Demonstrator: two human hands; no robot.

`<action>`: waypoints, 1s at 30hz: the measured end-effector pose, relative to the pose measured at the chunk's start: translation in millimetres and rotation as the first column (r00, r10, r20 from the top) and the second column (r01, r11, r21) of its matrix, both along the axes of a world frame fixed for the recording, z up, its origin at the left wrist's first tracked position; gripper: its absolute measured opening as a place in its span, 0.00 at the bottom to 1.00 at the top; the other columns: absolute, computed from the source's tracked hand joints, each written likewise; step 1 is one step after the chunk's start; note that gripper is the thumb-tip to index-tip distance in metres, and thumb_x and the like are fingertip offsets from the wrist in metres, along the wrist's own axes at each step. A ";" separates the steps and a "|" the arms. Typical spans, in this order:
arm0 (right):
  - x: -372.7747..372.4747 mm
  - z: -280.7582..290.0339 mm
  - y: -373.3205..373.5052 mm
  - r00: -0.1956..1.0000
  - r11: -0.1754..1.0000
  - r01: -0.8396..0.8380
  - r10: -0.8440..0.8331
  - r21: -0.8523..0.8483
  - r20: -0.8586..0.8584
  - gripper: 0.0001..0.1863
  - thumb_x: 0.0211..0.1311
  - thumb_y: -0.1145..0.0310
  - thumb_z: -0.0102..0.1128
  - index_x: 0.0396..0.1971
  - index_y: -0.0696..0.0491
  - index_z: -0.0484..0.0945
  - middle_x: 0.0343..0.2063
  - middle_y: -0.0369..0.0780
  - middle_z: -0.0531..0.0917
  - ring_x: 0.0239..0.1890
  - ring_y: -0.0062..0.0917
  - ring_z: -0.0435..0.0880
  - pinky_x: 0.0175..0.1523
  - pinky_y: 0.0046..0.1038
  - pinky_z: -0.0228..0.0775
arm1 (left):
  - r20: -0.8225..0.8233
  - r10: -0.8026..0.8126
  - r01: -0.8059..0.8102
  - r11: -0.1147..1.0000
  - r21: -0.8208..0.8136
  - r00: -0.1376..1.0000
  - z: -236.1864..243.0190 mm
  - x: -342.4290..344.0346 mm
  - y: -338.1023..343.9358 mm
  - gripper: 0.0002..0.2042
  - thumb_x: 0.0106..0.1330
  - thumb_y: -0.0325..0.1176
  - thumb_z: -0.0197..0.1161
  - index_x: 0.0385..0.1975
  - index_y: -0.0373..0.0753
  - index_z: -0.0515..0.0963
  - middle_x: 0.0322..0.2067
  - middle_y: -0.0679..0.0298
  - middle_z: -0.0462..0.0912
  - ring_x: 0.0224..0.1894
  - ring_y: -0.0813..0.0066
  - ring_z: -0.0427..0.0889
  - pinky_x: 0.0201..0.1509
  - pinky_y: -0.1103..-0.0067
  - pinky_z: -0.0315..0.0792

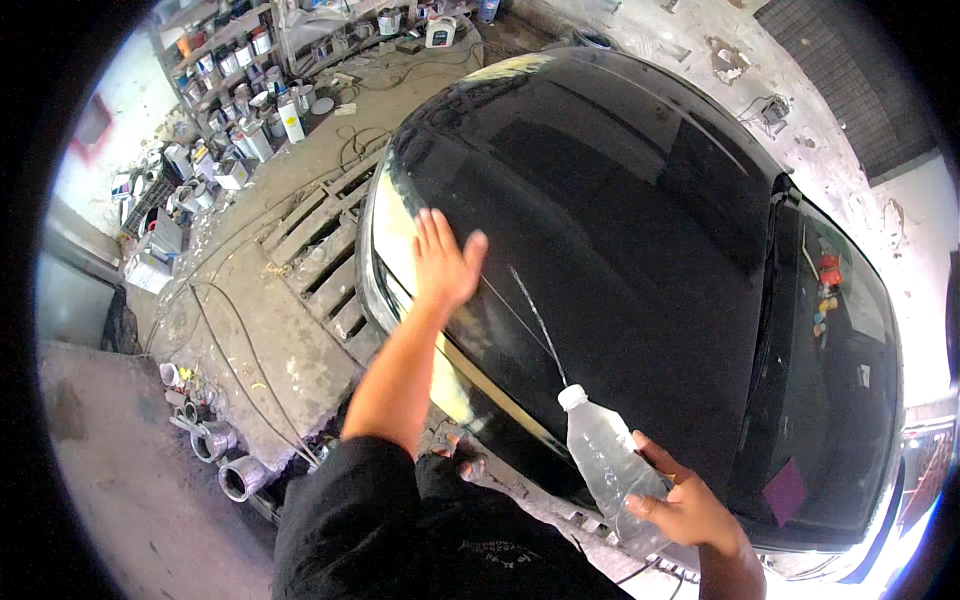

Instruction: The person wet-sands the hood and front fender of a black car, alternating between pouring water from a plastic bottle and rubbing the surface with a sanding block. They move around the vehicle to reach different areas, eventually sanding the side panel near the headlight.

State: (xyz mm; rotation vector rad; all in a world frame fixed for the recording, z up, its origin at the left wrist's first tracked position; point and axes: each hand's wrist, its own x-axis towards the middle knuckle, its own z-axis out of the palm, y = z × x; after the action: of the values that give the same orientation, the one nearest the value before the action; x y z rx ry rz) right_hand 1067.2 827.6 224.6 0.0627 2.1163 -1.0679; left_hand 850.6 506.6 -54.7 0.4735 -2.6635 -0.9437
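My left hand (443, 260) lies flat with fingers spread on the front edge of a glossy black car hood (620, 230). My right hand (683, 505) grips a clear plastic bottle (603, 455) with a white cap, tilted toward the hood. A thin stream of water (535, 320) squirts from the bottle across the hood, landing a little right of my left hand. A pale strip (400, 240) runs along the hood's front edge beneath my left hand. The windscreen (840, 400) is at the right.
A slatted floor grate (320, 250) lies left of the car. Shelves with many paint cans and tins (240, 80) line the far left. Cables trail over the concrete floor (230, 330). Metal tins (225, 455) stand near my feet at lower left.
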 end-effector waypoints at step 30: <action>-188.1 -44.1 -235.0 0.988 0.986 0.131 -0.138 0.106 0.067 0.46 0.62 0.60 0.70 0.75 0.52 0.54 0.64 0.52 0.73 0.67 0.40 0.72 0.70 0.38 0.61 | 0.184 -0.253 0.226 0.962 0.156 0.950 -106.8 -301.0 -225.7 0.43 0.73 0.64 0.39 0.75 0.32 0.48 0.76 0.46 0.44 0.79 0.53 0.40 0.80 0.63 0.39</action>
State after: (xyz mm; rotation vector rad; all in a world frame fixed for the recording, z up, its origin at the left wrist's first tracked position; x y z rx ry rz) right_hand 879.1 592.6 180.5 0.2938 2.1220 -1.0183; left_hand 549.6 280.9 -161.5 0.2895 -2.9034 -1.2094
